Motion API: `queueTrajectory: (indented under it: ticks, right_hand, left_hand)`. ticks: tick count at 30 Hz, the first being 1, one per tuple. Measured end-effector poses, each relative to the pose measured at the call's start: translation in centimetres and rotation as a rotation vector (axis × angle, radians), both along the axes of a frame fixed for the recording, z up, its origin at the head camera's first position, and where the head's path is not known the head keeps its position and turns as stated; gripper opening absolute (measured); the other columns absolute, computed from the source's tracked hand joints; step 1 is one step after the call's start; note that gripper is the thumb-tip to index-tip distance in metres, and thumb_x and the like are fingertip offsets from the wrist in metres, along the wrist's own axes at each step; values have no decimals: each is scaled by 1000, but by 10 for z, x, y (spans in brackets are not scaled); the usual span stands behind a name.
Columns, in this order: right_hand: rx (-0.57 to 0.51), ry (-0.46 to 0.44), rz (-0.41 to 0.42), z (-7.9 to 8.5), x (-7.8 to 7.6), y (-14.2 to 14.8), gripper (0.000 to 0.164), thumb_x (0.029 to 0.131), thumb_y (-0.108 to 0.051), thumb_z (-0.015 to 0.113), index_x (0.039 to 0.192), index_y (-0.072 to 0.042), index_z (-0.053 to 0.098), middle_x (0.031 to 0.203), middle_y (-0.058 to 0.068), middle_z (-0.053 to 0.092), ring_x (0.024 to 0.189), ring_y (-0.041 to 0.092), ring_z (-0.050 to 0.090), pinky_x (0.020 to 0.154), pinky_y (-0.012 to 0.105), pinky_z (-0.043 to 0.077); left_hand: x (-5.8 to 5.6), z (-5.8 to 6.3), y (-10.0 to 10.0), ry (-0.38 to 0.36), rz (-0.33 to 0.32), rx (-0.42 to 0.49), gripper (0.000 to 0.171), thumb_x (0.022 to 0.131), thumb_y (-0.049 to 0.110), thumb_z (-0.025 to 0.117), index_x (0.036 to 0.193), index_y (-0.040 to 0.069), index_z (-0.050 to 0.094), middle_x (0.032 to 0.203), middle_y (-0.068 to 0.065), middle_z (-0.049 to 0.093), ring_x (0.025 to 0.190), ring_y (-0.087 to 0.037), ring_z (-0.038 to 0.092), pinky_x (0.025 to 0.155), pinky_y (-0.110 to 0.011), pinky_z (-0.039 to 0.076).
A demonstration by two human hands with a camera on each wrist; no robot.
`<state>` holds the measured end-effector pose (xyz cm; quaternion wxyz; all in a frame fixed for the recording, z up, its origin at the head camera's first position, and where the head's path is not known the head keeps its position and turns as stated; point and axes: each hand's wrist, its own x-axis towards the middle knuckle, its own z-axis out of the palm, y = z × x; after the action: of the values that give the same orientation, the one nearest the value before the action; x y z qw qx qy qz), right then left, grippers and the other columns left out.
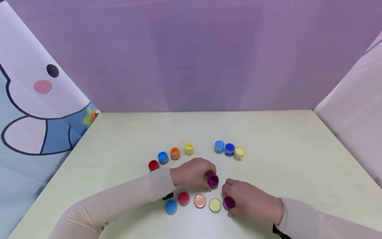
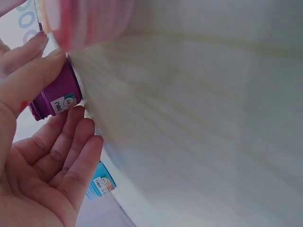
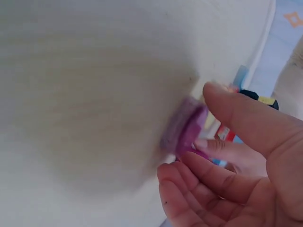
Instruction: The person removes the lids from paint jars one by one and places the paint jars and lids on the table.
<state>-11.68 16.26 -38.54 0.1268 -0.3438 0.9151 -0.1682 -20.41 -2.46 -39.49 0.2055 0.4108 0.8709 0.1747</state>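
Note:
My left hand (image 1: pixel 195 172) holds an uncapped purple paint jar (image 1: pixel 213 181) between thumb and fingers, its opening facing up. In the left wrist view the labelled side of this purple jar (image 2: pixel 59 97) shows beside the thumb. A purple lid (image 1: pixel 228 203) lies at the right end of a row of lids. Around that lid is my right hand (image 1: pixel 249 200), thumb and fingers spread to either side. The right wrist view shows the purple lid (image 3: pixel 184 127) on the table, with a gap between it and the thumb.
Along the row lie a blue lid (image 1: pixel 171 207), a red lid (image 1: pixel 183 199), an orange lid (image 1: pixel 200 201) and a yellow lid (image 1: pixel 215 205). Behind the left arm stand uncapped red (image 1: pixel 153 165), blue (image 1: pixel 163 158), orange (image 1: pixel 175 153) and yellow jars (image 1: pixel 189 148). Several capped jars (image 1: pixel 229 149) stand farther back.

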Motion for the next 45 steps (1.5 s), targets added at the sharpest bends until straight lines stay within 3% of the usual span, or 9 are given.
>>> queueTrajectory:
  ticks: [5, 10, 15, 19, 24, 33, 40, 45]
  right_hand:
    - [-3, -2, -21, 8, -4, 4, 40, 64, -28, 79, 91, -8, 59, 86, -6, 49, 73, 6, 46, 68, 24, 44]
    - [-26, -18, -95, 16, -11, 12, 45, 66, -26, 78, 101, -3, 60, 97, 0, 55, 86, 15, 54, 75, 33, 47]
    - [-81, 41, -135, 20, -25, 25, 41, 69, -24, 77, 101, -3, 59, 93, 2, 58, 81, 17, 54, 69, 32, 47]
    - [-131, 107, -168, 19, -34, 33, 36, 71, -20, 75, 98, -3, 58, 89, 3, 59, 77, 17, 54, 66, 30, 46]
    - [-178, 161, -174, 18, -39, 38, 30, 72, -17, 74, 95, -4, 59, 86, 1, 59, 75, 17, 54, 65, 30, 46]
    - [-190, 164, -181, 16, -43, 38, 28, 73, -18, 74, 93, -5, 59, 84, 0, 59, 74, 16, 54, 65, 29, 46]
    - [-198, 150, -171, 15, -44, 34, 29, 74, -20, 74, 94, -4, 59, 85, 0, 59, 74, 16, 54, 65, 28, 46]
    - [-202, 143, -165, 14, -45, 32, 28, 74, -18, 73, 93, -4, 59, 85, 0, 59, 73, 15, 53, 65, 28, 46]
  left_hand:
    - [0, 0, 0, -15, 5, -6, 34, 66, 26, 80, 95, 21, 61, 81, 17, 54, 77, -1, 50, 69, -15, 41]
    - [-1, 1, -1, -8, -34, 17, 39, 66, 29, 80, 99, 22, 60, 85, 17, 54, 79, -2, 50, 70, -16, 41]
    - [0, 2, -1, 17, -66, 18, 41, 68, 29, 79, 102, 22, 58, 89, 17, 53, 82, 0, 48, 72, -15, 40]
    - [2, 6, 3, 25, -78, 0, 31, 73, 25, 76, 98, 23, 57, 87, 16, 53, 81, 0, 48, 72, -15, 40]
    - [-2, 13, 6, 91, -69, -16, 21, 76, 22, 73, 90, 23, 57, 81, 14, 52, 76, -3, 48, 69, -16, 40]
    - [-36, 35, 10, 228, 56, -74, 27, 76, 19, 72, 98, 13, 57, 86, 6, 53, 78, -10, 48, 70, -20, 40]
    - [-66, 31, 17, 250, 143, -152, 26, 76, 17, 71, 95, 11, 55, 83, 3, 53, 76, -13, 49, 69, -22, 40]
    - [-82, 22, 18, 258, 154, -167, 21, 78, 14, 68, 93, 11, 53, 82, 2, 53, 74, -14, 47, 68, -23, 39]
